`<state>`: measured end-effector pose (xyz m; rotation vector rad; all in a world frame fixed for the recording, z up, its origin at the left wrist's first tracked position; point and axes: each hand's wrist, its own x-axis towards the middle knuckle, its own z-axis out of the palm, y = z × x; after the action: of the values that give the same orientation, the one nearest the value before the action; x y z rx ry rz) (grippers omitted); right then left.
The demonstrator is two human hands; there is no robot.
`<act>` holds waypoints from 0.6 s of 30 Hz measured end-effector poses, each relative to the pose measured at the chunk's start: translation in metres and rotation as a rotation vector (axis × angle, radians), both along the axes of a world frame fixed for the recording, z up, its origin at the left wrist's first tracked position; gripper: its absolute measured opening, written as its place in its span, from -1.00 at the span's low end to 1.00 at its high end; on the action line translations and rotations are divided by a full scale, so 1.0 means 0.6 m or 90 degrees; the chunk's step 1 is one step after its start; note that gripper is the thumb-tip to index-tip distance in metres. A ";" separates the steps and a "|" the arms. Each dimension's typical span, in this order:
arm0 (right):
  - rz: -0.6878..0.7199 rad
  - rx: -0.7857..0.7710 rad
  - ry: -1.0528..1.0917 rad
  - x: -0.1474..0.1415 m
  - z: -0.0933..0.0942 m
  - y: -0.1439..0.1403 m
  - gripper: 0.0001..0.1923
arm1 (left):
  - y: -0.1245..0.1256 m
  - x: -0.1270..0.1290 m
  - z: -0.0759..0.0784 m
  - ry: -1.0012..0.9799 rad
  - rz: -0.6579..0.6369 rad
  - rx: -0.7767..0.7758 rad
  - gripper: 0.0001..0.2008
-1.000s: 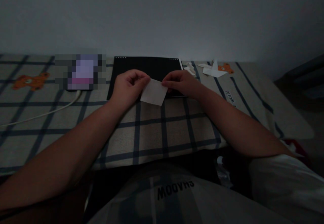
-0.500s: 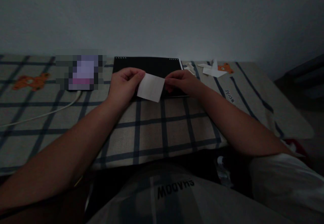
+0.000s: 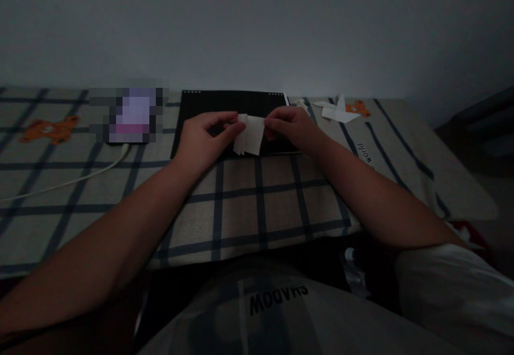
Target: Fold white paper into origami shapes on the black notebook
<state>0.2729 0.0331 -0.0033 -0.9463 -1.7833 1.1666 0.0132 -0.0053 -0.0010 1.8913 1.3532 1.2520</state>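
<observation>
A small piece of white paper [image 3: 254, 136] is held up between my two hands, its left side showing separate folded layers. My left hand [image 3: 209, 135] pinches it at the upper left with thumb and fingers. On the right edge, the fingertips of my right hand [image 3: 287, 125] grip the paper too. Both hands are above a black notebook [image 3: 233, 102] with punched holes along its far edge, lying flat on the checked tablecloth [image 3: 241, 210].
A folded white paper figure [image 3: 340, 111] stands at the right, with crumpled paper scraps [image 3: 302, 104] beside it. At the left lies a phone [image 3: 134, 114], blurred out, with a white cable [image 3: 92, 174]. A wall [image 3: 241, 28] rises behind the table.
The paper was a flat square facing me; now it looks narrower, with layers parted at its left. My left hand has shifted a little to the right.
</observation>
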 end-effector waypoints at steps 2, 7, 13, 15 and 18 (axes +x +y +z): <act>-0.003 0.002 -0.006 -0.001 0.002 -0.002 -0.67 | -0.004 0.004 0.000 -0.016 -0.031 -0.038 -0.57; -0.011 0.022 -0.013 0.003 -0.002 0.004 -0.66 | 0.000 0.004 -0.010 -0.103 -0.010 -0.058 -0.64; -0.094 0.033 -0.030 0.017 -0.018 0.028 -0.66 | 0.031 -0.021 -0.012 -0.187 0.140 -0.105 -0.83; -0.126 0.060 -0.076 0.025 -0.022 0.038 -0.67 | 0.042 -0.033 -0.011 -0.165 0.154 -0.107 -0.87; -0.153 0.131 -0.178 0.036 -0.028 0.049 -0.68 | 0.055 -0.050 -0.017 -0.099 0.119 -0.108 -0.76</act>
<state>0.2943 0.0625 -0.0203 -1.2056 -1.9008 0.7130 -0.0169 0.0277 -0.0110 1.5499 1.5273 1.2993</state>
